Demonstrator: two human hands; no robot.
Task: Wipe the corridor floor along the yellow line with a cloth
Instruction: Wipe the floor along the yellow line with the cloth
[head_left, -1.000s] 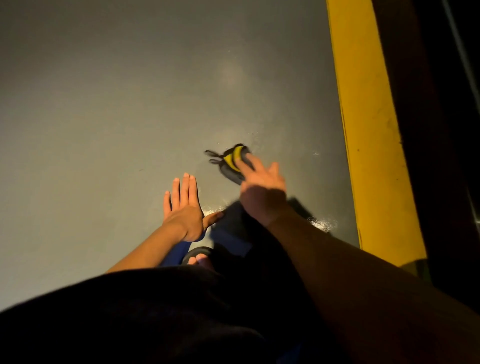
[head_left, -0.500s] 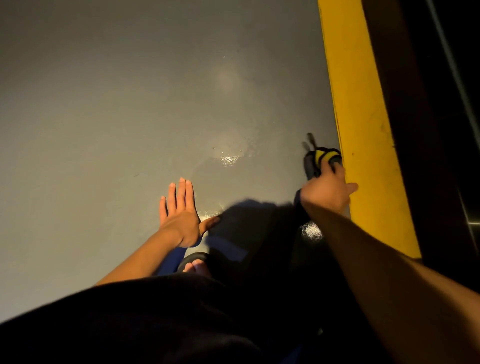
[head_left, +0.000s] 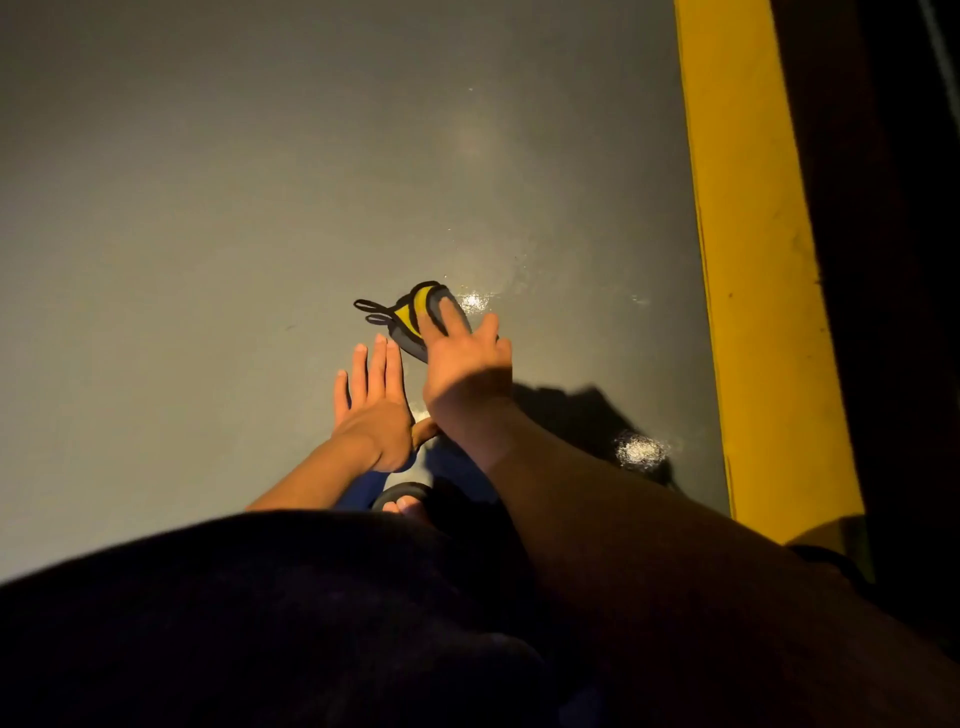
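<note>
Cloth (head_left: 410, 317): small grey pad w/ yellow band & dark edging, two thin loops trailing off its left end. Lay flat on grey floor (head_left: 208, 208), well apart from yellow line (head_left: 748, 260), which ran along the right side. Looked soft, light, limp; prob. damp, since wet glints showed on floor just right of it and nearer the line. Judged it would bunch or skid if pushed from one edge only; best handled by flat palm pressure over its middle. Loops too flimsy for dragging, though OK for lifting.

Right hand (head_left: 467, 369): fingers straight, slightly spread, fingertips pressed down on cloth's right half; not curled round it. Thumb side hidden, couldn't tell.

Left hand (head_left: 376, 410): flat on floor just left of the right hand, fingers together & straight, thumb out to the side, holding nothing. Prob. bracing body wt.

Below hands: toes in a dark sandal (head_left: 402, 496), blue fabric beside it, dark clothing filling lower frame.
</note>
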